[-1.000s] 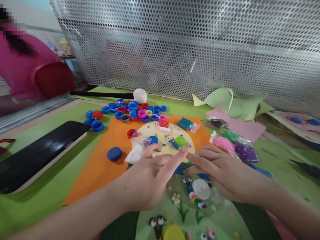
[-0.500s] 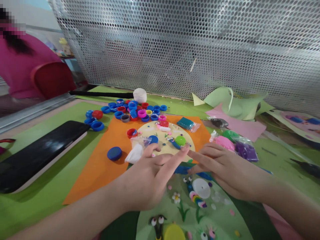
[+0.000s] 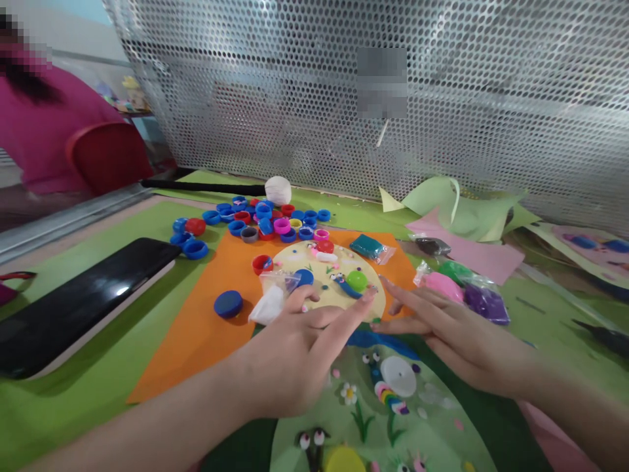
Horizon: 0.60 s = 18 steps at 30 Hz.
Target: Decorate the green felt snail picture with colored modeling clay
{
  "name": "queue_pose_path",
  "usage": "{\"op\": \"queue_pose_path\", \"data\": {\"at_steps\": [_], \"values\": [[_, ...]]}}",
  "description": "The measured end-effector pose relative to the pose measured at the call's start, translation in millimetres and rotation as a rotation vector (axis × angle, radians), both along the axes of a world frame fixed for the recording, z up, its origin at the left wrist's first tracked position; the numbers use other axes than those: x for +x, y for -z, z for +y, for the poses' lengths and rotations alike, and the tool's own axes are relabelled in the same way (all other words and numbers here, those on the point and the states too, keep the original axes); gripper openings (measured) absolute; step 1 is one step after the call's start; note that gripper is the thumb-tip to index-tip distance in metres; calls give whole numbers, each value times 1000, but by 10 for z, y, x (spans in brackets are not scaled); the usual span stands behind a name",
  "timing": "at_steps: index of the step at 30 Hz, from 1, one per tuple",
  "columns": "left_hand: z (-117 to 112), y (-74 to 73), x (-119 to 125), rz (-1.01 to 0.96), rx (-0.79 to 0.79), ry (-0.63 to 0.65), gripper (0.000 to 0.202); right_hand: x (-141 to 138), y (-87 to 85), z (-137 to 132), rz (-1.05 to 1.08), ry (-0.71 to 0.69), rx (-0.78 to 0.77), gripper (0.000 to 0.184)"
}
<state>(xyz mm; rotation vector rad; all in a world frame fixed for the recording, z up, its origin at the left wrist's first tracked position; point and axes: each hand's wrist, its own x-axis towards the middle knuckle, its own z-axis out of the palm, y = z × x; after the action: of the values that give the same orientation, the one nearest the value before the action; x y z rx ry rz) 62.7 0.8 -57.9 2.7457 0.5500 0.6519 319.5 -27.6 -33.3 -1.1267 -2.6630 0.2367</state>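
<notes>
My left hand [image 3: 299, 347] reaches over the near part of a cream round card [image 3: 314, 308] decorated with clay shapes. One finger stretches to just below a snail [image 3: 357, 282] with a lime-green cap and blue body; other fingers are bent. I see nothing held in it. My right hand [image 3: 452, 328] is open, its fingers spread just right of that fingertip, above a blue clay strip [image 3: 378, 341]. Below lies a light-green round card [image 3: 319, 439] with clay flowers and cap creatures, including a rainbow-tailed one [image 3: 386, 393].
Loose bottle caps [image 3: 263, 210] cluster behind the orange sheet [image 3: 181, 341]. A black phone [image 3: 88, 295] lies left, a bag of white clay [image 3: 269, 305] by my left hand. Bagged purple clay [image 3: 486, 303] lies right. A perforated metal panel [image 3: 314, 98] stands behind; a person in pink [image 3: 54, 124] is far left.
My right hand's fingers have spread and lifted away from my left fingertip. My left hand stays in nearly the same place; the view has shifted slightly.
</notes>
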Motion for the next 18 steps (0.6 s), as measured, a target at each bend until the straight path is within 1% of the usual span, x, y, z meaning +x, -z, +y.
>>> {"op": "queue_pose_path", "data": {"at_steps": [3, 6, 10, 13, 18], "values": [[-6, 3, 4, -16, -24, 4, 76, -6, 82, -65, -44, 29, -30, 79], [-13, 0, 3, -34, -18, 7, 76, -18, 130, -94, -49, 26, -70, 85], [-13, 5, -3, -2, -9, 0, 78, -18, 150, -74, -20, -5, -64, 89], [-6, 11, -4, 2, 2, -7, 78, -12, 157, -61, -7, -33, -39, 87], [2, -1, 6, 0, -17, -16, 76, -9, 161, -70, -2, -36, -41, 87]]}}
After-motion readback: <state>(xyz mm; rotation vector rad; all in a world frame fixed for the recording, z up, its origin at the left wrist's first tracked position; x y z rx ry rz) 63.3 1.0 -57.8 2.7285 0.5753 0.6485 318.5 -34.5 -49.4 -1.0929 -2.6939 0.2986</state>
